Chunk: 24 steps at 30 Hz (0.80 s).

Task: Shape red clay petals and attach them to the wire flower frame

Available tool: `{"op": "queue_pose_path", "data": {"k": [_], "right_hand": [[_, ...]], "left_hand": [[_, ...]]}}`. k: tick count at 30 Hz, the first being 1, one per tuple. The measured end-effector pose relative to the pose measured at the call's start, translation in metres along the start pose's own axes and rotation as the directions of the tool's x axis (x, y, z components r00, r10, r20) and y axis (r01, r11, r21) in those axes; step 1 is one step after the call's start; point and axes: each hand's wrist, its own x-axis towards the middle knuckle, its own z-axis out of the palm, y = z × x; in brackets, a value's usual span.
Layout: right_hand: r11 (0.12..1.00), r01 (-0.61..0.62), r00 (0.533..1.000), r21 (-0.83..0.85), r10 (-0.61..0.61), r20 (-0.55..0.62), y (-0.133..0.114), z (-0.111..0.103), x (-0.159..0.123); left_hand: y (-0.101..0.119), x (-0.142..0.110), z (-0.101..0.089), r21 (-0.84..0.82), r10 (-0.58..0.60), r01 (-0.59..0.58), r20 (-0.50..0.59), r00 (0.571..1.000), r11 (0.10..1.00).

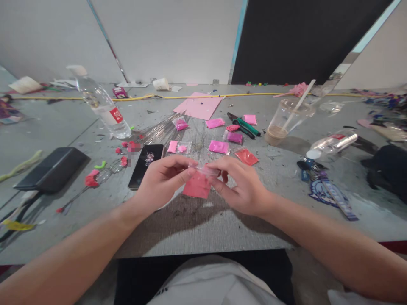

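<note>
Between my two hands hangs a small clear plastic bag with flat coral-red contents (196, 185). My left hand (167, 177) pinches its upper left edge between thumb and fingers. At the upper right edge, my right hand (240, 184) grips it the same way. Just beyond lie several small bags: a light pink one (181, 147), a bright pink one (218, 147), a purple one (234, 137) and an orange-red one (246, 156). A phone (146, 166) with its screen lit rests beside my left hand.
Green-handled pliers (244, 126), thin wires (165, 129) and a pink sheet (199, 106) lie farther back. A water bottle (101, 106) stands left, a cup with a straw (282, 120) right. A black adapter (52, 169), keys (307, 169) and a lying bottle (333, 143) flank the work area.
</note>
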Motion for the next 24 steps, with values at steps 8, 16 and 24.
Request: {"op": "queue_pose_path", "data": {"k": [8,16,24], "right_hand": [[0.976,-0.186,0.974,0.117,0.199,-0.105,-0.001,0.002,-0.009],[0.996,-0.076,0.997,0.043,0.075,0.029,0.004,-0.006,-0.006],[0.957,-0.154,0.985,0.245,0.131,0.108,0.001,-0.004,-0.004]], "left_hand": [[-0.002,-0.006,0.014,-0.201,-0.15,0.197,0.229,0.962,0.959],[-0.001,-0.011,0.018,0.209,-0.162,0.128,0.152,0.975,0.969],[0.004,-0.01,0.015,0.413,-0.037,-0.045,0.189,0.981,0.91]]}}
